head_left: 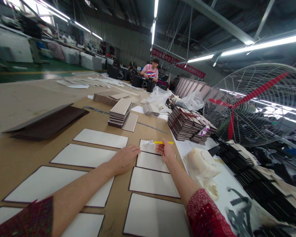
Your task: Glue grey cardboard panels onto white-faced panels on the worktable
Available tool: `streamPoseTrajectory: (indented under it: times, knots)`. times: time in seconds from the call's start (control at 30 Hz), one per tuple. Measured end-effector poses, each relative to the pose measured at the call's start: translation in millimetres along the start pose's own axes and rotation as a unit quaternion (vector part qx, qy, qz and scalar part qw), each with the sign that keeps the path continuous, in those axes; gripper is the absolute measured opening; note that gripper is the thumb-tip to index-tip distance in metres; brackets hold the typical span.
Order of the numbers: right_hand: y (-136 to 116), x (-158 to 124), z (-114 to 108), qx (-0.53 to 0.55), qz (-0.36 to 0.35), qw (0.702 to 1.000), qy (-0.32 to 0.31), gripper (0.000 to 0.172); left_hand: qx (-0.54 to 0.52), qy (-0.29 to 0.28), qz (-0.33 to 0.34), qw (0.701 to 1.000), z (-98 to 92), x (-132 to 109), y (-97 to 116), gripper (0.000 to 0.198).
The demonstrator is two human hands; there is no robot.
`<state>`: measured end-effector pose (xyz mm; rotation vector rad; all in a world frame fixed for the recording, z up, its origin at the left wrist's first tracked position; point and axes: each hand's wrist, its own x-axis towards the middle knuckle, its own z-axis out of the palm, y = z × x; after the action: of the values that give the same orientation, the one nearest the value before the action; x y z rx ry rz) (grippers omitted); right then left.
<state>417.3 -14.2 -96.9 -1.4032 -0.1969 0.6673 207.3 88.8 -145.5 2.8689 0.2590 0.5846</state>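
My right hand [165,151] is closed around a yellow-handled brush [162,142], its whitish tip resting on the far white panel [147,147] in the right column. My left hand [124,159] lies palm down with fingers together on the brown board, its fingertips at the left edge of the second white panel [150,162]. More white rectangular panels with dark borders [88,154] lie in two columns across the brown cardboard-covered table [19,154].
A stack of panels [120,113] stands farther back, a dark pile [186,125] to its right. A dark sheet [49,123] lies at the left. A whitish cloth bundle [202,164] sits by my right arm. A large fan [254,105] stands at the right. Another person [151,70] works at the far end.
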Motion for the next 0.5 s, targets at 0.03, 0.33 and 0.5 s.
streamPoseTrajectory:
  times: [0.03,0.33,0.5]
  knots:
    - [-1.8,0.7,-2.5,-0.006,-0.003,1.000,0.003,0.021,0.001,0.001,0.002,1.000,0.8,-0.1,-0.6,0.050]
    - [-21.2,9.5,-43.0,-0.083,-0.026,0.993,0.075,0.030,0.008,0.010,0.008,1.000,13.2,-1.1,-8.0,0.052]
    - [-29.3,10.8,-66.0,-0.135,-0.055,0.983,0.114,0.030,0.011,0.010,0.010,1.000,12.9,-0.7,-7.9,0.051]
